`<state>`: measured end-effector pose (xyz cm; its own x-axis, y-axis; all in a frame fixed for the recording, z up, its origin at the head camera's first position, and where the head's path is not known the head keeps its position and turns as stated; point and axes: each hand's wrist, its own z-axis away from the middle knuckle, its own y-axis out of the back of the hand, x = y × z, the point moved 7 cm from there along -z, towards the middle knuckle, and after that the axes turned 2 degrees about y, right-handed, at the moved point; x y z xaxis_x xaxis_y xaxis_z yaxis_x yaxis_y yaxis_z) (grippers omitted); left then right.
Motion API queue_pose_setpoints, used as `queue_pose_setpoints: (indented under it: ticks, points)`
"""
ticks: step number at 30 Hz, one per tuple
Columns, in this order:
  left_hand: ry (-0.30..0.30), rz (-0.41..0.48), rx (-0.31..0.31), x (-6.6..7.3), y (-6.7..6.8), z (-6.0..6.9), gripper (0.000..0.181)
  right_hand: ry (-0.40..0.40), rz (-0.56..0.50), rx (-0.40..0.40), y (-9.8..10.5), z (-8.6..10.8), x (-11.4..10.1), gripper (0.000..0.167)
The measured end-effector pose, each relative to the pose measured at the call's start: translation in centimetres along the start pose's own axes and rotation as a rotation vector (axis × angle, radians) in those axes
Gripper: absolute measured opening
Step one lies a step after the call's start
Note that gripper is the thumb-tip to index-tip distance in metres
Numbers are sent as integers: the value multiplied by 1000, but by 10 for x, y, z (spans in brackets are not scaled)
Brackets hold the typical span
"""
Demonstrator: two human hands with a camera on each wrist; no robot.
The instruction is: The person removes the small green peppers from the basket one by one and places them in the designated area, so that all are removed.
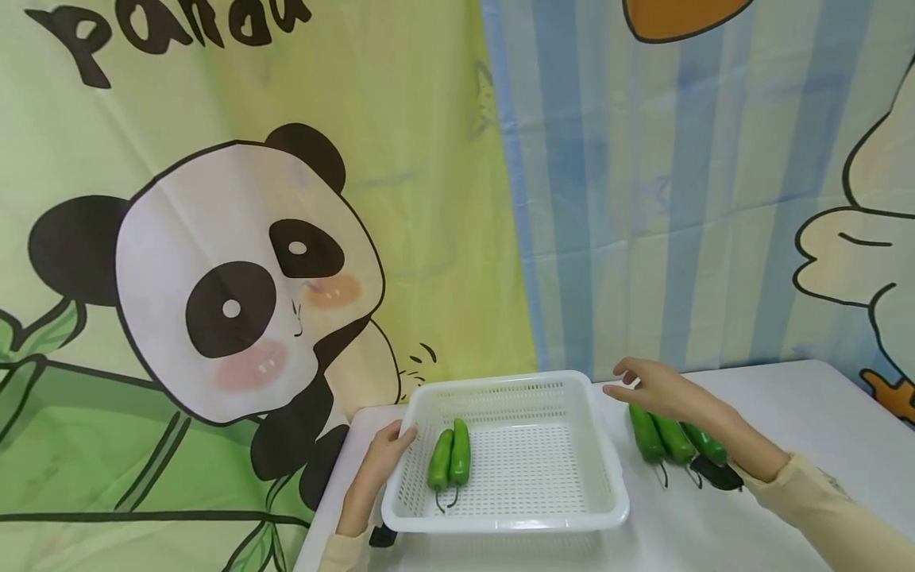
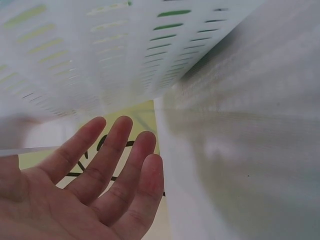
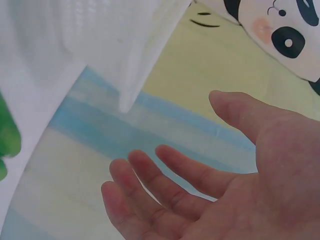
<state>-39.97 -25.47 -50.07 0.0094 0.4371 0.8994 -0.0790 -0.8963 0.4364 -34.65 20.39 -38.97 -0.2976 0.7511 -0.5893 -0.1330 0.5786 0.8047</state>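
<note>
A white plastic basket (image 1: 596, 520) with slotted walls stands on the table. Two green peppers (image 1: 461, 453) lie side by side at its left, stems toward me. My left hand (image 1: 389, 451) holds the basket's left rim, thumb over the edge inside. In the left wrist view its other fingers (image 2: 117, 142) extend loosely along the outside of the wall. Beyond the basket's right rim hovers my right hand (image 1: 654, 385), fingers relaxed and nothing in them. Below that hand and forearm, several green peppers (image 1: 646, 437) lie in a row, partly hidden by the arm.
The white table (image 1: 779, 397) extends right of the basket, its back edge against a cartoon curtain (image 1: 457, 199) with a panda and blue stripes. Black wrist-worn devices (image 1: 717, 474) show at both forearms.
</note>
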Motion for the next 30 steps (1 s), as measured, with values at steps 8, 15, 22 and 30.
queue_pose_setpoints:
  ticks: [8,15,22,30]
  points:
    - [2,-7,9,-2,-2,-1,47,64,-74,-31,-18,-8,-38,52]
    - [7,-7,9,-5,-2,0,47,112,-179,-108,-34,-19,-66,43]
    - [0,-25,16,-2,0,0,44,120,-469,-308,-59,-29,-86,40]
    - [0,-26,34,2,0,2,43,48,-735,-460,-97,-43,-96,36]
